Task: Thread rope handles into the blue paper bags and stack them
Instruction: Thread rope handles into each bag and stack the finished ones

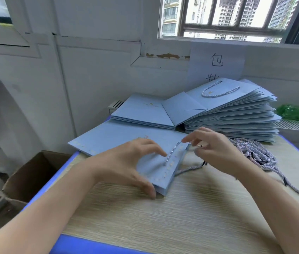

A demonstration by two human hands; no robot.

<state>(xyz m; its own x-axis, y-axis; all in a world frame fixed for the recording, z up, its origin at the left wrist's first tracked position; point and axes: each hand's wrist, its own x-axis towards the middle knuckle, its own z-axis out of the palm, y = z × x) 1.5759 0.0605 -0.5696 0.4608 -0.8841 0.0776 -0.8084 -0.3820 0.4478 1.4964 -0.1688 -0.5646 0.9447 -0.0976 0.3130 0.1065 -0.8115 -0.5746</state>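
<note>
Item: flat blue paper bag (119, 138), lying on the wood-grain tabletop (190, 208) under and between the hands, its open mouth edge turned toward the right hand.

Left hand (126, 162): fingers spread, palm down, pressing the bag flat; thumb hooked at the bag's near corner, fingertips resting just beside the rope.

Rope handle (172, 153): pale twisted cord, one stretch lying across the bag's top face by the left fingertips, the rest trailing off the mouth edge onto the tabletop below the right hand.

Right hand (214, 147): raised just past the bag's mouth edge, index finger extended over the corner, thumb and other fingers pinched together around what appears to be the dark-tipped rope end; the grip itself is blurred.

Loose ropes (254, 153): a tangled heap on the tabletop, just beyond and outside the right hand.

Finished stack (236, 114): tall fanned pile of blue bags, well beyond the right hand, top bag showing a looped handle.

Low pile (141, 112): a few flat bags beyond the left hand, beside the finished stack.

Cardboard box (33, 173): open, on the floor outside the left forearm.
</note>
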